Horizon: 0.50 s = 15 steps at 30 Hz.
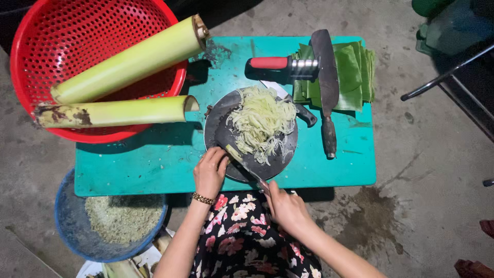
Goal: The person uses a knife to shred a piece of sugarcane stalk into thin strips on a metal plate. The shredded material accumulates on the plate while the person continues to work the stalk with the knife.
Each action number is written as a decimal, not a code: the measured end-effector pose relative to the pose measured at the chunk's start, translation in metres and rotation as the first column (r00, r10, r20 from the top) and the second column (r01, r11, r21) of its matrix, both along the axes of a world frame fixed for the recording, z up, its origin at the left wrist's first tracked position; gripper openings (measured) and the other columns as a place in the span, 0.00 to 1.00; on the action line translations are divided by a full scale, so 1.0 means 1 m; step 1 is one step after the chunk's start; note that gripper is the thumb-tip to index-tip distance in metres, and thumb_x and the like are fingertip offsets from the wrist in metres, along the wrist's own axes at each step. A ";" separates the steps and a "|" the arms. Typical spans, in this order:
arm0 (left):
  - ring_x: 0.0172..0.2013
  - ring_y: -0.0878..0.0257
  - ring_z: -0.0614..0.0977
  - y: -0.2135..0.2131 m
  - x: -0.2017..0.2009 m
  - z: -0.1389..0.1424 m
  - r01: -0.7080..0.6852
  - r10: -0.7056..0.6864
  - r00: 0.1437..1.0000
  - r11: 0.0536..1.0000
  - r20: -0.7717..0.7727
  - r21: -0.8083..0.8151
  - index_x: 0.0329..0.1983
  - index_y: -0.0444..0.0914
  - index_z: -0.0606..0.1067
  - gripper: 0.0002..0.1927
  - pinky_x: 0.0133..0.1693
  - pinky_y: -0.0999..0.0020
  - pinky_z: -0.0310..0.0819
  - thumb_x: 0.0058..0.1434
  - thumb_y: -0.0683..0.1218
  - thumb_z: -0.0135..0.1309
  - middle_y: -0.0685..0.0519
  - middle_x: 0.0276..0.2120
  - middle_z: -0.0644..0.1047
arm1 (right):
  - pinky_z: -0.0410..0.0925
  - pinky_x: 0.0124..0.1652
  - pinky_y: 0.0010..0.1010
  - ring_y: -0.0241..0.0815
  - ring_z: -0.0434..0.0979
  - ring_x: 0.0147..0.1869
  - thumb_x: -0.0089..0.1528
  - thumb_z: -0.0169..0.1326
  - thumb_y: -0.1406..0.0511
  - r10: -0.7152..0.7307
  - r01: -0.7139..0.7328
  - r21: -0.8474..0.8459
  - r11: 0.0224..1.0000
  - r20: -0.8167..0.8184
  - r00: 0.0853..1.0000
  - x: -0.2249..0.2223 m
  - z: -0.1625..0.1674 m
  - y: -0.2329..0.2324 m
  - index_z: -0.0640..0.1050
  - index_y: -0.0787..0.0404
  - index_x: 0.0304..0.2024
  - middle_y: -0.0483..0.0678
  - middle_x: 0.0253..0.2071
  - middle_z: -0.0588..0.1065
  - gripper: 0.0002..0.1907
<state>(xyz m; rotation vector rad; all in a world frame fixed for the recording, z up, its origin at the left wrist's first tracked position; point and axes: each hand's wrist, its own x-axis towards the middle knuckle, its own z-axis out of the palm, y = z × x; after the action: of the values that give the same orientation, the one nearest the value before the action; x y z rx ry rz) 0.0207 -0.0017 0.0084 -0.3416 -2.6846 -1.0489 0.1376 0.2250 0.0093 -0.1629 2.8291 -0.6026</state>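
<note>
Two pale green stalks (128, 64) lie across our red colander (41, 46) on the teal desk (154, 159). Below, a blue basin (69, 226), partly cut off, holds chopped bits. Shreds (262, 123) heap on the round board (221, 131). Our left hand (210, 171) presses there; our right hand (285, 208) grips the knife (247, 166), its handle hidden.

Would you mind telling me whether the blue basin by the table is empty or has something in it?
Partly filled: the blue basin holds a layer of finely chopped pale green material covering its bottom, well below the rim.
</note>
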 end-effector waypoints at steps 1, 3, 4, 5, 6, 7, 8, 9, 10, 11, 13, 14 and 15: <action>0.44 0.49 0.82 0.000 0.000 -0.001 0.006 -0.006 1.000 1.000 -0.011 -0.004 0.42 0.39 0.80 0.08 0.44 0.57 0.77 0.60 0.43 0.60 0.52 0.45 0.80 | 0.72 0.24 0.48 0.61 0.80 0.27 0.67 0.49 0.62 -0.001 0.000 0.034 0.999 0.030 1.000 0.009 0.002 0.003 0.63 0.63 0.48 0.58 0.26 0.78 0.14; 0.44 0.49 0.83 0.001 -0.002 -0.003 -0.005 0.005 0.999 1.000 -0.038 0.004 0.42 0.40 0.79 0.07 0.44 0.58 0.77 0.60 0.43 0.60 0.51 0.45 0.80 | 0.73 0.24 0.46 0.59 0.81 0.26 0.66 0.49 0.64 0.002 -0.003 0.058 0.998 0.024 1.000 0.014 -0.002 0.004 0.63 0.64 0.48 0.58 0.26 0.78 0.14; 0.44 0.49 0.83 0.001 -0.001 -0.003 -0.012 0.012 0.999 1.000 -0.049 0.005 0.41 0.40 0.79 0.07 0.44 0.58 0.77 0.59 0.43 0.60 0.51 0.45 0.80 | 0.73 0.24 0.46 0.59 0.81 0.26 0.64 0.49 0.65 0.006 -0.005 0.045 0.999 -0.007 1.000 0.011 -0.007 0.001 0.63 0.64 0.48 0.58 0.27 0.78 0.14; 0.44 0.49 0.83 0.000 0.000 -0.004 -0.005 0.005 0.999 1.000 -0.035 0.003 0.41 0.40 0.80 0.07 0.44 0.58 0.77 0.60 0.43 0.60 0.51 0.45 0.80 | 0.74 0.25 0.45 0.58 0.81 0.26 0.63 0.49 0.67 0.009 -0.008 0.032 0.999 -0.036 0.999 0.008 -0.011 -0.002 0.63 0.65 0.49 0.58 0.27 0.77 0.14; 0.44 0.49 0.83 0.000 0.000 -0.004 0.003 -0.003 1.000 1.000 -0.024 0.003 0.42 0.40 0.80 0.07 0.44 0.58 0.77 0.60 0.43 0.60 0.51 0.45 0.81 | 0.74 0.25 0.44 0.58 0.81 0.27 0.65 0.48 0.67 0.015 -0.011 0.040 0.999 -0.089 0.996 0.000 -0.016 -0.007 0.63 0.64 0.48 0.58 0.27 0.77 0.12; 0.43 0.49 0.82 0.000 -0.001 -0.004 0.013 -0.013 1.000 1.000 -0.014 0.005 0.42 0.40 0.80 0.07 0.44 0.57 0.77 0.60 0.43 0.60 0.51 0.44 0.81 | 0.74 0.26 0.44 0.57 0.81 0.28 0.67 0.48 0.66 0.020 -0.013 0.049 0.999 -0.142 0.990 -0.013 -0.022 -0.014 0.63 0.63 0.47 0.57 0.27 0.77 0.10; 0.43 0.50 0.83 0.000 0.000 -0.004 0.013 -0.013 1.000 1.000 -0.006 0.009 0.42 0.39 0.80 0.08 0.43 0.57 0.77 0.60 0.43 0.60 0.52 0.44 0.81 | 0.74 0.27 0.44 0.57 0.81 0.29 0.69 0.47 0.66 0.023 -0.012 0.058 0.998 -0.194 0.981 -0.022 -0.024 -0.016 0.63 0.62 0.47 0.57 0.27 0.77 0.09; 0.43 0.50 0.83 0.001 0.000 -0.004 0.010 -0.010 1.000 1.000 -0.001 0.012 0.42 0.39 0.80 0.08 0.43 0.57 0.77 0.60 0.43 0.60 0.52 0.44 0.81 | 0.73 0.28 0.46 0.59 0.81 0.29 0.69 0.48 0.64 0.003 0.000 0.017 1.000 -0.139 0.990 -0.029 -0.025 -0.016 0.63 0.62 0.47 0.58 0.26 0.77 0.10; 0.43 0.50 0.83 0.000 -0.001 -0.003 0.004 -0.004 1.000 1.000 -0.001 0.013 0.42 0.39 0.80 0.08 0.43 0.58 0.77 0.60 0.43 0.60 0.52 0.44 0.81 | 0.72 0.28 0.49 0.61 0.80 0.28 0.68 0.49 0.63 -0.014 0.011 -0.026 1.000 -0.088 0.996 -0.037 -0.024 -0.016 0.63 0.62 0.48 0.58 0.25 0.78 0.12; 0.43 0.50 0.83 -0.001 -0.001 -0.002 0.007 -0.007 1.000 1.000 -0.004 0.017 0.42 0.39 0.79 0.07 0.43 0.58 0.77 0.60 0.43 0.60 0.52 0.44 0.81 | 0.71 0.28 0.51 0.63 0.79 0.28 0.68 0.49 0.61 -0.030 0.028 -0.070 0.997 -0.033 0.999 -0.040 -0.021 -0.016 0.63 0.62 0.49 0.59 0.24 0.78 0.14; 0.44 0.50 0.83 -0.001 -0.002 -0.002 0.014 -0.014 1.000 0.999 -0.012 0.031 0.41 0.39 0.79 0.07 0.44 0.58 0.77 0.60 0.43 0.60 0.52 0.44 0.81 | 0.72 0.27 0.51 0.64 0.79 0.28 0.68 0.49 0.60 -0.015 0.014 -0.064 0.998 -0.022 1.000 -0.032 -0.012 -0.009 0.63 0.62 0.48 0.59 0.24 0.78 0.14; 0.44 0.50 0.83 -0.001 -0.002 -0.002 0.011 -0.010 1.000 1.000 -0.014 0.027 0.41 0.39 0.79 0.07 0.44 0.58 0.77 0.60 0.43 0.60 0.52 0.44 0.81 | 0.72 0.27 0.51 0.64 0.79 0.28 0.68 0.49 0.60 -0.009 0.009 -0.060 0.998 -0.014 1.000 -0.023 -0.007 -0.005 0.63 0.63 0.48 0.60 0.25 0.78 0.15; 0.44 0.50 0.83 -0.001 -0.002 -0.002 0.008 -0.008 1.000 1.000 -0.010 0.022 0.41 0.39 0.79 0.07 0.44 0.58 0.77 0.60 0.43 0.61 0.51 0.44 0.81 | 0.73 0.27 0.50 0.63 0.80 0.27 0.68 0.48 0.61 -0.002 0.003 -0.016 1.000 0.028 1.000 -0.012 -0.003 -0.001 0.62 0.63 0.48 0.60 0.25 0.78 0.14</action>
<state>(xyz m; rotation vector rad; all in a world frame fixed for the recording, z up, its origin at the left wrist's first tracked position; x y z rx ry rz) 0.0187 -0.0026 0.0064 -0.3532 -2.6628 -1.0756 0.1260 0.2236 0.0063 -0.1524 2.7987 -0.6230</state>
